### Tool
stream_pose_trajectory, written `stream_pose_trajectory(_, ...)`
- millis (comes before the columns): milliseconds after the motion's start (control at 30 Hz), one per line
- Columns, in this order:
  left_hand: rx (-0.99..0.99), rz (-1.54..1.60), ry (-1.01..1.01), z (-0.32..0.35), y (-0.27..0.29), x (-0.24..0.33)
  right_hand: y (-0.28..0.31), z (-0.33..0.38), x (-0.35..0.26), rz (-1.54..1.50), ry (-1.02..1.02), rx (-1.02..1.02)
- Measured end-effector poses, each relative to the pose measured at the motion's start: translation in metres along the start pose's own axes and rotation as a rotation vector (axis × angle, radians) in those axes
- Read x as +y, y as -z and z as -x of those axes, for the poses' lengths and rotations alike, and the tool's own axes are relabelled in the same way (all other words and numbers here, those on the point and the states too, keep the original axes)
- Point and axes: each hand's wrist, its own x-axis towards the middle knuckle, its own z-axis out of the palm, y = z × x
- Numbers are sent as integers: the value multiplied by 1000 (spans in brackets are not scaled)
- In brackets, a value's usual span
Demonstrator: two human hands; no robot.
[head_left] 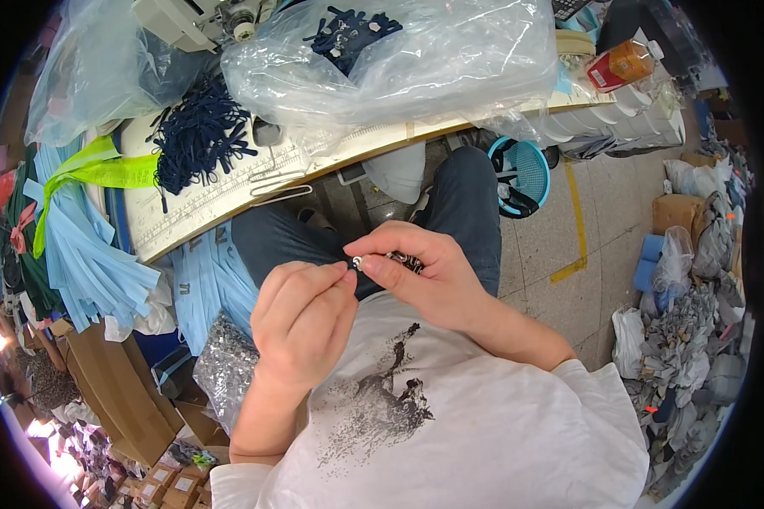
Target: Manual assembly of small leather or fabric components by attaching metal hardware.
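Observation:
Above my lap, both hands meet at the fingertips. My right hand [429, 265] pinches a small silver metal piece [358, 264] between thumb and forefinger. More small shiny dark and silver pieces [406, 260] show in the curl of that hand; their kind is too small to make out. The thumb and forefinger of my left hand [301, 316] press together right beside the metal piece. Whatever they pinch is hidden, and the other left fingers are folded in.
A white worktable [178, 220] carries a pile of navy cord loops [199, 136] and a clear plastic bag [450, 68] with more loops. Light blue fabric strips [81, 254] hang at the left. A blue basket [530, 174] stands on the floor; a bottle [624, 65] lies at the far right.

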Motion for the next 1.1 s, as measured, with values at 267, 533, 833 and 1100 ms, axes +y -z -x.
stream_pose_trajectory(267, -24, 24, -3, -2, 0, 1, 0, -2, 7, 95, 141, -6)
stream_pose_trajectory(533, -4, 115, 158, 5, -2, -3, 0, 0, 0, -43, -62, 47)
stream_pose_trajectory(833, 8, 442, 489, 7, -9, -5, -2, 1, 0, -161, -87, 29)
stream_pose_trajectory(1100, -17, 370, 439, 15, -14, -10, 0, -2, 3, 50, -50, 41)
